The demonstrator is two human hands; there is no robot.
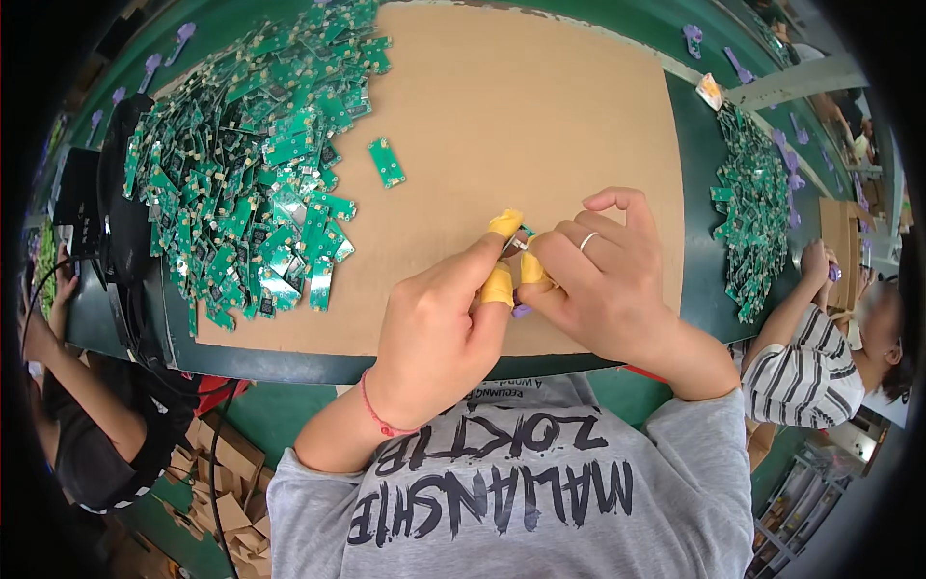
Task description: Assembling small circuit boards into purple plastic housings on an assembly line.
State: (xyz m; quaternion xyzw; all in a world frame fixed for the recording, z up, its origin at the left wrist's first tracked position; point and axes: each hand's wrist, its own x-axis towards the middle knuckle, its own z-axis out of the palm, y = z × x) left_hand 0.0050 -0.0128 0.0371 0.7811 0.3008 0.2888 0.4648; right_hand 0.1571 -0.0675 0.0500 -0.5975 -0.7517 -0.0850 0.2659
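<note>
Over the front of the brown board, my left hand (pixel 439 309) and my right hand (pixel 608 275) meet fingertip to fingertip. Yellow tape wraps the index finger and thumb of the left hand, and more is on pinching fingers of the right. A small green circuit board (pixel 528 231), with a pale metallic part near it, shows between the fingertips; most of it is covered. The left fingers are closed on it. My right fingers are pinched beside it, their hold hidden. A bit of a purple piece (pixel 522 311) peeks out below the fingers.
A big heap of green circuit boards (pixel 260 174) covers the left side. One loose circuit board (pixel 386 162) lies on the brown work board (pixel 540 106). Another heap (pixel 752 212) stands right. People work at both sides; cardboard pieces (pixel 227 482) lie at lower left.
</note>
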